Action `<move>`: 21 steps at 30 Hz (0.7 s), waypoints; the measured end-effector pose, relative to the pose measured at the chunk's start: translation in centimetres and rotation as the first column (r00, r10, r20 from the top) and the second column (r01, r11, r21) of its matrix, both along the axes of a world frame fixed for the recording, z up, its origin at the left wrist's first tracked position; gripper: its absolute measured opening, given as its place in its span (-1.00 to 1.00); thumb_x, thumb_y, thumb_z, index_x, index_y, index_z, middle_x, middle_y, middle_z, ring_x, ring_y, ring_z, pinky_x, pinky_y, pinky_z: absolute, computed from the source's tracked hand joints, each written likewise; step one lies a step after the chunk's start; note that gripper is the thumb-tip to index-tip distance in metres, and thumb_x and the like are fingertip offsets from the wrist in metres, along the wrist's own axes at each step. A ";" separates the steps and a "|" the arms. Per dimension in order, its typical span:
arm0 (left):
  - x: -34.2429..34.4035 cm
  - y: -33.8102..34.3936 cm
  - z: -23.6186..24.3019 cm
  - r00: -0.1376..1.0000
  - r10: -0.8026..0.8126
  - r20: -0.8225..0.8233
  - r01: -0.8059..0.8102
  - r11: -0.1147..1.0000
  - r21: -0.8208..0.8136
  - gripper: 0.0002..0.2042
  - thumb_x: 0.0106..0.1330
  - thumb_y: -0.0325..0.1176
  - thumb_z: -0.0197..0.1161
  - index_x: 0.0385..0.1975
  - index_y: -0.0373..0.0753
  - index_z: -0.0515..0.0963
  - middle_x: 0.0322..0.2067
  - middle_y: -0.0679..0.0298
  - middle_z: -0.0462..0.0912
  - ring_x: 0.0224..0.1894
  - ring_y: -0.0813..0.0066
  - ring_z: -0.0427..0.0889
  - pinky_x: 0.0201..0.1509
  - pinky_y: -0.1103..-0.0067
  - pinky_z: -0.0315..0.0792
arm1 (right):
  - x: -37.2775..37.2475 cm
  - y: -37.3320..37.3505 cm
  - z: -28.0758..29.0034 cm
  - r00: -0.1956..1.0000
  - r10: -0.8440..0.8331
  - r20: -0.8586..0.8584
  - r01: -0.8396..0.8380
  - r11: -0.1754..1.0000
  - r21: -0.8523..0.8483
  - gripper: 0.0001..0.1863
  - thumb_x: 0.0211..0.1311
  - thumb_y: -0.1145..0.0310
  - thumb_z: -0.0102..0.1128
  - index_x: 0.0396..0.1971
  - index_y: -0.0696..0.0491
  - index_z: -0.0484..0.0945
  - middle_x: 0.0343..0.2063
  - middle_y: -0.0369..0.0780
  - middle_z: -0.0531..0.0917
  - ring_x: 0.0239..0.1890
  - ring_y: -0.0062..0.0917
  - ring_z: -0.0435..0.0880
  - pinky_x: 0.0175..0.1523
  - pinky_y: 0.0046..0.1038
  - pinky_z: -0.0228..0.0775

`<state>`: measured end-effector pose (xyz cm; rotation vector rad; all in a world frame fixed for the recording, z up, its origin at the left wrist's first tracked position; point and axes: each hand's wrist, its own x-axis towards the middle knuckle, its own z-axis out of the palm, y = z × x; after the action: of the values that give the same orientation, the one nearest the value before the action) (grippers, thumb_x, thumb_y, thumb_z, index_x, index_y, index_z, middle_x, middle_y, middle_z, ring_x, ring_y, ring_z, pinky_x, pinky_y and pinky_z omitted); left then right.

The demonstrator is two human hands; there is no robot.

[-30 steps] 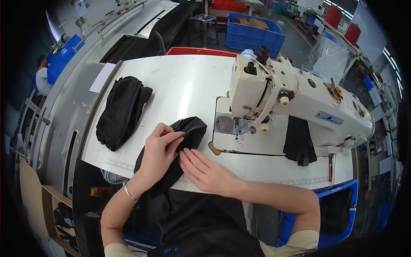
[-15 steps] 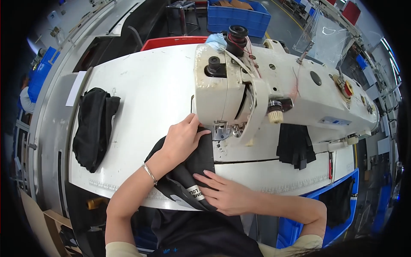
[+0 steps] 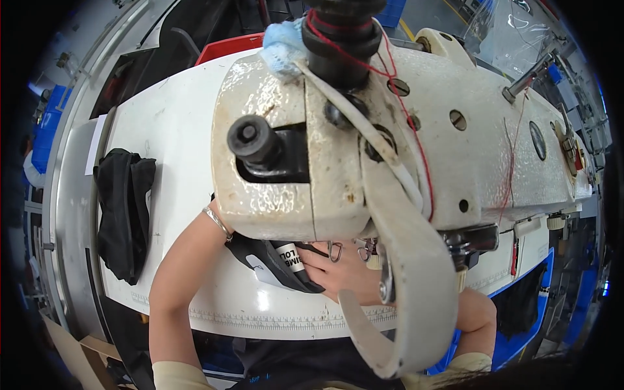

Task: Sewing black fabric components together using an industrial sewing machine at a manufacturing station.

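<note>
A cream-coloured sewing machine (image 3: 260, 201) fills the middle and hides much of what lies under its head. A black fabric piece (image 3: 281, 275) with a white printed label (image 3: 290, 257) lies on the white table beneath it. My right hand (image 3: 348, 272) rests on the fabric beside the label, fingers stretched out flat, partly covered by machine parts. Of my left arm (image 3: 185, 260) I see the forearm and a bracelet (image 3: 217, 222) at the wrist; the left hand itself is behind the machine head, near the fabric's far side.
A folded black fabric bundle (image 3: 123, 214) lies on the table's left side. Along the near edge runs a printed ruler scale (image 3: 273, 320). A blue bin (image 3: 504, 348) with black fabric stands at the lower right, and a red bin (image 3: 227, 47) is behind the table.
My view has come much nearer to the machine head, which now covers my left hand and part of my right. The black strips at the right are hidden now. Both arms stay at the fabric.
</note>
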<state>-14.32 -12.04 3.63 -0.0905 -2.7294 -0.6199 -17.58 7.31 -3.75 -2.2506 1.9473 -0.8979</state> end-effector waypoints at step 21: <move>5.8 -3.1 -4.4 0.942 0.153 0.298 -0.243 0.925 0.291 -0.65 0.09 -0.51 0.20 -0.08 -0.38 0.47 0.00 -0.07 0.44 0.10 0.06 0.39 0.23 0.40 0.23 | 1.0 3.4 3.0 0.993 0.106 0.044 -0.097 0.978 -0.184 -0.75 -0.10 0.40 0.20 -0.37 0.19 0.50 -0.29 -0.17 0.59 -0.06 -0.38 0.58 0.15 -0.35 0.41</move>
<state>-8.50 -15.17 -0.73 0.3761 -2.7936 -1.0784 -16.59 10.74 -0.74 -2.3688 1.7763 -1.1531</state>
